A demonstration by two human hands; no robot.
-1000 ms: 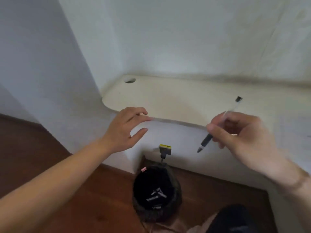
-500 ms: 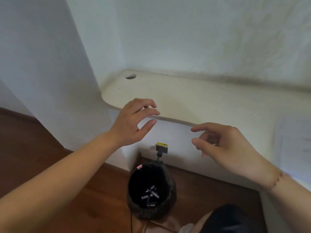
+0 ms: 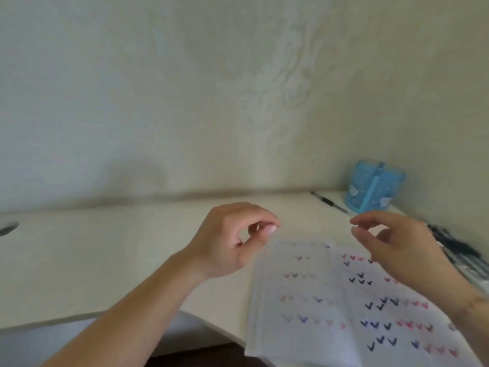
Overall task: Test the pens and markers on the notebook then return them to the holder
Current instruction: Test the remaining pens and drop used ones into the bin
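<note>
Now my left hand (image 3: 232,242) hovers loosely curled, holding nothing, at the notebook's (image 3: 344,300) left edge. My right hand (image 3: 399,247), half open and bare, sits nearer the pens (image 3: 455,250) piled further right, long axes running away toward the blue holder (image 3: 373,189).

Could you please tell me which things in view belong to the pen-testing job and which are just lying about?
For the job: open notebook with test marks; blue holder; black pen beside it; pile of pens at right.

Lying about: desk; cable hole; wall.
</note>
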